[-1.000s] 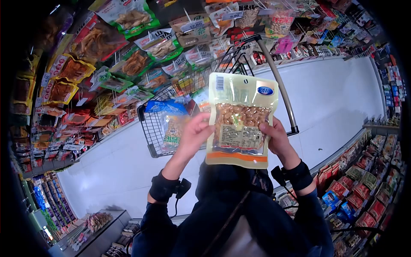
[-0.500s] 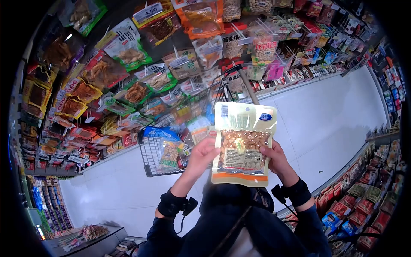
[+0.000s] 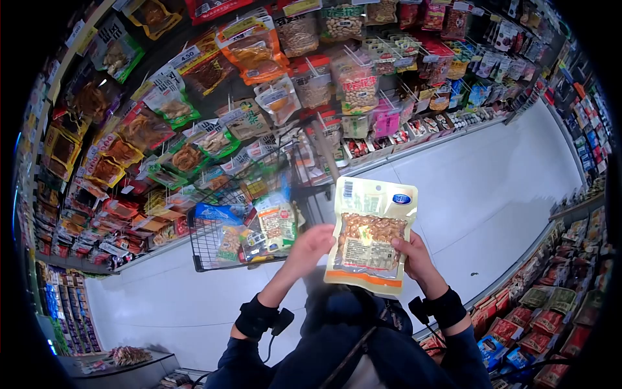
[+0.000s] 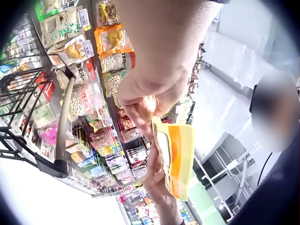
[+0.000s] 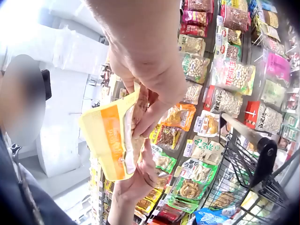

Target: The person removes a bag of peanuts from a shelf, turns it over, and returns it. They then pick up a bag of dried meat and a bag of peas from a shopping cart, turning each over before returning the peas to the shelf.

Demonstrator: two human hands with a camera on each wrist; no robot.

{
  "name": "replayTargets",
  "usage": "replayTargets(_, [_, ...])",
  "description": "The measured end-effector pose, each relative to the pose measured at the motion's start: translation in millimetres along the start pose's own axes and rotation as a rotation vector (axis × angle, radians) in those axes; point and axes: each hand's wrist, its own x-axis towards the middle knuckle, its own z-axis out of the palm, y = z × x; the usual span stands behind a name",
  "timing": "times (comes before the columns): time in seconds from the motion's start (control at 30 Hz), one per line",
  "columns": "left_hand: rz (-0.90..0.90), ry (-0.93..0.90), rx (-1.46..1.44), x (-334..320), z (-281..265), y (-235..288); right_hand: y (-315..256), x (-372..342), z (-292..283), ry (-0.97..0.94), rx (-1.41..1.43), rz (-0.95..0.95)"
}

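Note:
My right hand (image 3: 416, 255) holds a cream snack pouch (image 3: 372, 236) by its right edge, thumb on the label side and fingers behind. The pouch stands upright, with a blue oval logo, an orange bottom band and a clear window onto brown, nut-like pieces. My left hand (image 3: 314, 243) is at the pouch's left edge, its thumb off the label side. In the right wrist view, the left fingers (image 5: 146, 161) lie loosely by the side of the pouch (image 5: 110, 136). The left wrist view shows the pouch (image 4: 180, 159) edge-on below the left thumb.
A wire shopping cart (image 3: 195, 249) stands ahead to the left, holding several bags, one a blue-topped bag (image 3: 223, 214). Behind it, hanging snack packets (image 3: 358, 84) fill a long rack. Pale floor (image 3: 453, 194) runs to the right, and another shelf of packets (image 3: 538, 324) stands at the lower right.
The pouch has moved lower and slightly right in the head view, which has shifted to show more of the rack. My left thumb has come off the pouch's front.

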Motion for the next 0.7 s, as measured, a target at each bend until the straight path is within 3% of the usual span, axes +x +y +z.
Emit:
replayTargets(0.03, [0.103, 0.012, 0.069, 3, 9, -2, -3, -5, -10, 0.02, -0.005, -0.01])
replayTargets(0.13, [0.254, 0.112, 0.694, -1, 36, 15, -12, -24, -33, 0.077, -0.007, -0.051])
replayTargets(0.23, [0.558, -0.143, 1.003, 0, 79, 34, -24, -38, -44, 0.096, 0.018, -0.11])
replayTargets(0.27, [0.56, -0.223, 1.138, -2, 94, 37, -27, -41, -48, 0.09, 0.031, -0.126])
replayTargets(0.5, [0.723, -0.297, 1.631, 26, 133, 17, -42, -53, -61, 0.065, 0.156, -0.159])
replayTargets(0.7, [0.935, -0.213, 1.618, 63, 143, 15, -52, -44, -82, 0.086, 0.207, -0.157])
